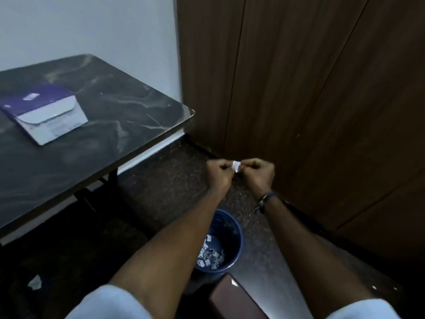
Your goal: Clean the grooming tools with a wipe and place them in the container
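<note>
A small white packet (236, 166), probably a wipe sachet though it is too small and blurred to be sure, is being held out in front of the person, above the dark speckled floor (165, 180) and close to the brown wood-panelled wall (299, 88). The left hand (218, 172) is gripping the packet's left edge with its fingers curled tight into a fist, and the right hand (259, 172) is pinching the right edge in the same curled way, so that the two hands are almost meeting with only the white piece showing between them. A dark band (268, 200) is sitting on the right wrist, and both forearms are reaching forward from pale sleeves (108, 302) at the bottom of the view. Below the forearms, a round blue bin (236, 240) is standing on the floor, holding a heap of small white scraps (210, 254). Just beside the bin, nearer the person, the corner of a dark brown boxy object (230, 298) is showing. To the left, a dark marbled tabletop (103, 111) is standing against a pale wall (92, 26), well apart from the hands, and a purple and white box (43, 111) is lying on it. One white scrap (35, 282) is lying on the floor under the tabletop's near side.
</note>
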The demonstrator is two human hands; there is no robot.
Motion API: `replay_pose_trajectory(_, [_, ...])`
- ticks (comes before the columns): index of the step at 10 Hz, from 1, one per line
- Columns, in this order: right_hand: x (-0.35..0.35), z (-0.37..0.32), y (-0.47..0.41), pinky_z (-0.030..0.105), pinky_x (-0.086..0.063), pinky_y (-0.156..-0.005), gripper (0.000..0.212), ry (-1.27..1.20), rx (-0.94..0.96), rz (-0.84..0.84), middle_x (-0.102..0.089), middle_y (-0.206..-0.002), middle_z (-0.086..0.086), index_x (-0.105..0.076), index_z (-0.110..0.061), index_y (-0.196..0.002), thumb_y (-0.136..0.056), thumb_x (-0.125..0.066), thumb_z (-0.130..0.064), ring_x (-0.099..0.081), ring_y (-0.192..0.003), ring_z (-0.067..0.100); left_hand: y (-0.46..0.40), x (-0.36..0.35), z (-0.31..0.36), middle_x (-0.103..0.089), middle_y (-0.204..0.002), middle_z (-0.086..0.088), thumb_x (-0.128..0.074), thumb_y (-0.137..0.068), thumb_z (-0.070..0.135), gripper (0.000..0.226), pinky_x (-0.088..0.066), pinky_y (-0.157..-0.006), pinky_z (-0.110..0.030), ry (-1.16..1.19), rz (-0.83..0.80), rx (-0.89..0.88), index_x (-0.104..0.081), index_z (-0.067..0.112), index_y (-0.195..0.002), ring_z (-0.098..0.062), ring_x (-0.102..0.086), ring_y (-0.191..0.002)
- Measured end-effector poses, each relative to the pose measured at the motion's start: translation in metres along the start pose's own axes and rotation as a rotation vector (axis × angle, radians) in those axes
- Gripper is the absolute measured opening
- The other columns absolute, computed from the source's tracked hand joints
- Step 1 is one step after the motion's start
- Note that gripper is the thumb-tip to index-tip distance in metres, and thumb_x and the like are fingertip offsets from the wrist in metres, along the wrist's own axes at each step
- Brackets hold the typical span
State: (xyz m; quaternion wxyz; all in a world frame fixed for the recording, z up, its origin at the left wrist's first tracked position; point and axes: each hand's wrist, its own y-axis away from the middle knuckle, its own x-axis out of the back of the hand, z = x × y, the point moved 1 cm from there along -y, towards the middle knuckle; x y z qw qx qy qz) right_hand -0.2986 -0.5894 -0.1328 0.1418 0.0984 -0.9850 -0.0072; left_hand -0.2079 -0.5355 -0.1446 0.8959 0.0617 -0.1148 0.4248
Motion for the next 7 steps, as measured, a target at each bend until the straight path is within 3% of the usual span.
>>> replay_pose_trajectory(1, [-0.018,0.059,0.011,0.025,-0.051,-0.063,0.014,0.082,-0.101,-0.082,-0.072,-0.071,-0.001,-0.075,-0.018,-0.072,-0.071,-0.076,-0.004,-0.063,-0.064,0.007,0.012,-0.007,-0.061,-0.072,-0.075,-0.007,-0.069,-0.076,-0.007,0.012,-0.055,-0.065,-0.034,-0.023,-0.005,0.214,-0.076,0.001,-0.081,-0.016,-0.063,-0.069])
replay_pose_trajectory(2, [-0.034,0.104,0.023,0.02,-0.047,-0.063,0.014,0.169,-0.19,-0.154,-0.071,-0.072,0.005,-0.074,-0.012,-0.07,-0.072,-0.071,0.002,-0.06,-0.063,0.008,0.02,-0.011,-0.111,-0.065,-0.075,-0.008,-0.065,-0.077,-0.015,0.013,-0.053,-0.065,-0.038,-0.01,0.008,0.413,-0.074,-0.006,-0.078,-0.017,-0.057,-0.074])
replay_pose_trajectory(3, [-0.043,0.133,0.033,0.026,-0.045,-0.068,0.01,0.19,-0.261,-0.22,-0.069,-0.073,0.008,-0.073,-0.006,-0.072,-0.075,-0.071,0.003,-0.061,-0.071,0.016,0.025,-0.012,-0.145,-0.071,-0.085,-0.021,-0.062,-0.077,-0.017,0.012,-0.058,-0.074,-0.041,-0.003,0.02,0.544,-0.072,-0.011,-0.081,-0.032,-0.068,-0.082])
replay_pose_trajectory(4, [-0.05,0.153,0.039,0.023,-0.042,-0.07,0.008,0.243,-0.306,-0.228,-0.07,-0.074,0.004,-0.074,-0.008,-0.073,-0.075,-0.072,0.0,-0.061,-0.072,0.013,0.03,-0.01,-0.165,-0.073,-0.084,-0.024,-0.065,-0.077,-0.013,0.011,-0.059,-0.078,-0.048,-0.07,-0.005,0.593,-0.074,-0.008,-0.082,-0.038,-0.071,-0.085])
replay_pose_trajectory(6, [-0.06,0.175,0.03,0.024,-0.045,-0.073,0.008,0.372,-0.351,-0.284,-0.073,-0.083,0.009,-0.075,-0.005,-0.083,-0.076,-0.07,-0.005,-0.066,-0.084,0.021,0.03,-0.007,-0.184,-0.069,-0.092,-0.017,-0.071,-0.075,-0.013,0.021,-0.052,-0.064,-0.026,-0.055,-0.062,0.68,-0.067,-0.003,-0.093,-0.023,-0.063,-0.082])
replay_pose_trajectory(7, [-0.055,0.183,0.032,0.025,-0.043,-0.068,0.008,0.447,-0.349,-0.292,-0.074,-0.083,0.014,-0.074,-0.003,-0.081,-0.078,-0.068,-0.007,-0.067,-0.083,0.024,0.037,0.003,-0.19,-0.068,-0.085,-0.018,-0.072,-0.073,-0.011,0.023,-0.053,-0.072,-0.032,-0.158,-0.11,0.661,-0.062,0.009,-0.074,-0.022,-0.063,-0.084])
